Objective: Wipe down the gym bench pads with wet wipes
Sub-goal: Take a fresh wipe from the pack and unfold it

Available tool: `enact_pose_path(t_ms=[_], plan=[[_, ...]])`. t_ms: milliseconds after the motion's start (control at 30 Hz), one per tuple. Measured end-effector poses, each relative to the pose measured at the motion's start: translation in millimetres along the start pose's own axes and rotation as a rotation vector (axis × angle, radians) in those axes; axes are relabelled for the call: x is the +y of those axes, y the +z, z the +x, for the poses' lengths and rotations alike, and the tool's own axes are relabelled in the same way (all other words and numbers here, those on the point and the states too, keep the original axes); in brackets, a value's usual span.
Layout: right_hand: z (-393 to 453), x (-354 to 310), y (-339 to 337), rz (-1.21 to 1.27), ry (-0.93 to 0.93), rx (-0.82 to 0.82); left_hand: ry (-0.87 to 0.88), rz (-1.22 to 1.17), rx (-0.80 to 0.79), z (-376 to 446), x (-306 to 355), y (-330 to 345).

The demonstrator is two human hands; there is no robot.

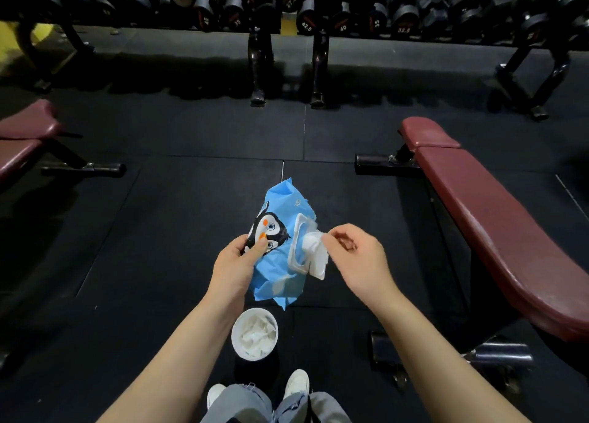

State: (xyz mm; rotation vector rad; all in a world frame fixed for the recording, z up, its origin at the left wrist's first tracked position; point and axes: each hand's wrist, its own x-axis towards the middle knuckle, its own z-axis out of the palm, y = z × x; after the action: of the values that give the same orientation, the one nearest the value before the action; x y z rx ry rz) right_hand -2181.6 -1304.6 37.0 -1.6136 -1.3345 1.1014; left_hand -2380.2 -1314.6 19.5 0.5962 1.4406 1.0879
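Observation:
My left hand (237, 263) grips a blue wet-wipe pack (280, 253) with a penguin print, held in front of me over the floor. Its white flip lid stands open. My right hand (353, 252) pinches a white wipe (314, 242) that sticks out of the pack's opening. A long maroon bench pad (497, 228) runs along my right side, with a shorter maroon pad (425, 132) at its far end. Another maroon bench (22, 135) lies at the left edge.
A white cup (254, 333) holding crumpled used wipes stands on the black rubber floor just ahead of my white shoes (296, 382). A rack of black dumbbells (306, 14) spans the back. The bench's black metal feet (379, 164) stick out onto the floor.

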Motion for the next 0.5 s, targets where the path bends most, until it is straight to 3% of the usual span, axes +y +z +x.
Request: enact_pose_path(t_ms=[500], plan=[[4.4,9.0,10.8,-0.170,0.087,-0.057,-0.005,0.049,-0.007,2.3,-4.2,4.1]])
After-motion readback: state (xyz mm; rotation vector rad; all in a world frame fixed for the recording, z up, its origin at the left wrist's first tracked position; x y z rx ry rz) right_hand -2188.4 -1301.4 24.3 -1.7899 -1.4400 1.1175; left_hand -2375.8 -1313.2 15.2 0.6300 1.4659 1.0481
